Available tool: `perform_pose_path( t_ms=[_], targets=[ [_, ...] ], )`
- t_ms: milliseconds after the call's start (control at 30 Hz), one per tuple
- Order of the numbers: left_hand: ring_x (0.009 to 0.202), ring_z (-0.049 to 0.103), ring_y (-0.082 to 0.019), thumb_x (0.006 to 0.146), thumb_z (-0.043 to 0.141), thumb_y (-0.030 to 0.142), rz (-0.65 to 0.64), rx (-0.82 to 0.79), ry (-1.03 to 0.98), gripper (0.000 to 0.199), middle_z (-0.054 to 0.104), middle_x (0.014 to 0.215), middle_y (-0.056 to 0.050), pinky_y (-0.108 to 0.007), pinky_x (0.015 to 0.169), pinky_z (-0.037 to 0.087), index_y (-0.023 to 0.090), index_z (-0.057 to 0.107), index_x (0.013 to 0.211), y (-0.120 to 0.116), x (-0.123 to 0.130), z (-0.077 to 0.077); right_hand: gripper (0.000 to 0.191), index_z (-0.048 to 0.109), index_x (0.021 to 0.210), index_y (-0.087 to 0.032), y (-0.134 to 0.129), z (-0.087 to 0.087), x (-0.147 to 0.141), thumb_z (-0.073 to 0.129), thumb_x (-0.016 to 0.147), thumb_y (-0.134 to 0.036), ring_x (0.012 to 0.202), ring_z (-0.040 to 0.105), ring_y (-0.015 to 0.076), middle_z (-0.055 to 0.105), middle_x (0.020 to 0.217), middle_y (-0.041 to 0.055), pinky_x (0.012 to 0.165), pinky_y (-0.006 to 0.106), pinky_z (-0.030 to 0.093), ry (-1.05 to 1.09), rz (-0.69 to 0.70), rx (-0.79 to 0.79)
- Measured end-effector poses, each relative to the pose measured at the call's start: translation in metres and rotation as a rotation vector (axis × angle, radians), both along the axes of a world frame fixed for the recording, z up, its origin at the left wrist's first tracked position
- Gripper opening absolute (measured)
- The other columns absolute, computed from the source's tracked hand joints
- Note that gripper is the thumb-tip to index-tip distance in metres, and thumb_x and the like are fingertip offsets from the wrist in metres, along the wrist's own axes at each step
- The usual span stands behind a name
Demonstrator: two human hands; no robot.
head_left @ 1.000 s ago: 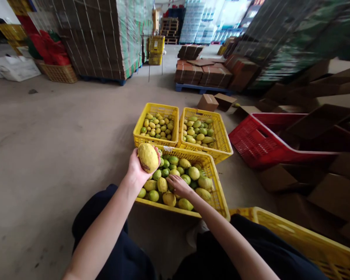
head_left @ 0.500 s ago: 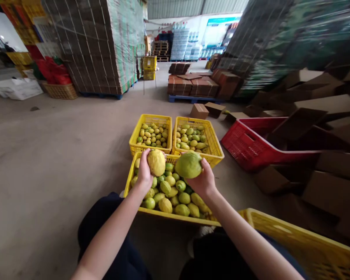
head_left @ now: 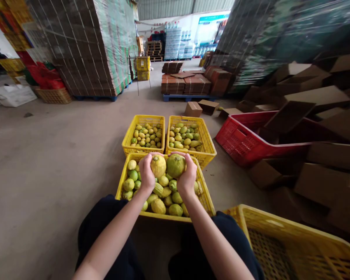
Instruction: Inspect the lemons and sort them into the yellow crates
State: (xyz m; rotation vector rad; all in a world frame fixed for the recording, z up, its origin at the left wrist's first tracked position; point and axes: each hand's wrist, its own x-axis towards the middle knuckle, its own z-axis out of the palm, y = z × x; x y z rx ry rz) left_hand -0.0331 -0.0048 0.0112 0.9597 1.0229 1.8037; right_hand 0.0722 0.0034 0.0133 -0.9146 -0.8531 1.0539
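Note:
My left hand (head_left: 147, 174) is wrapped round a yellow, lumpy, lemon-like citrus fruit (head_left: 158, 166). A green citrus fruit (head_left: 175, 166) sits in the grip of my right hand (head_left: 189, 178). Both fruits are held up side by side, close together, stem or tip ends turned toward me. Below them stands a yellow plastic crate (head_left: 167, 217) filled with similar yellow and green fruit, partly hidden by my hands and forearms. Touching its far side are two more yellow crates, the left one (head_left: 125, 146) with smaller yellowish fruit and the right one (head_left: 209, 144) with mixed fruit.
At my lower right is another yellow crate (head_left: 280, 221), its slatted floor showing. A red crate (head_left: 236, 136) and heaped cardboard boxes (head_left: 323, 182) lie to the right. Farther off stand wrapped pallet stacks (head_left: 84, 50) and flattened cartons (head_left: 189, 83) on a blue pallet.
My hands have come closer together, bringing the two fruits nearly side by side. The green fruit has turned to show its end. The whole view has shifted slightly.

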Motion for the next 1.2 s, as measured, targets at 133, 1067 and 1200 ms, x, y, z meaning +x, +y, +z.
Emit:
perform_pose_path(
  t_ms=[133,1067,1200],
  targets=[
    [0.105,0.063,-0.023,0.083,0.045,0.02,-0.011,0.059,-0.078,0.03,0.073,0.089,-0.005,-0.027,0.088,0.047,0.022,0.068,0.064,-0.009,-0.007,0.003,0.043,0.074,0.081,-0.025,-0.013,0.007,-0.002,0.039,0.09,-0.047,0.095,0.066,0.0255,0.074,0.089,0.0035,0.087,0.035,0.048,-0.274,-0.14,0.181],
    [0.074,0.069,-0.019,0.089,0.043,0.028,-0.287,-0.617,-0.743,0.03,0.07,0.078,-0.007,-0.029,0.073,0.055,0.012,0.066,0.098,0.007,-0.033,0.023,0.015,0.064,0.086,-0.021,0.008,-0.002,-0.004,0.062,0.076,-0.033,0.083,0.069,0.0232,0.073,0.081,0.0027,0.065,0.035,0.059,0.273,0.317,-0.497],
    [0.073,0.069,-0.019,0.089,0.044,0.028,-0.285,-0.605,-0.767,0.028,0.072,0.081,-0.009,-0.03,0.069,0.056,0.012,0.065,0.098,0.008,-0.033,0.018,0.018,0.064,0.087,-0.019,0.009,-0.002,-0.006,0.062,0.08,-0.036,0.071,0.07,0.0222,0.074,0.076,0.0044,0.058,0.036,0.06,0.306,0.391,-0.548]
  ],
)
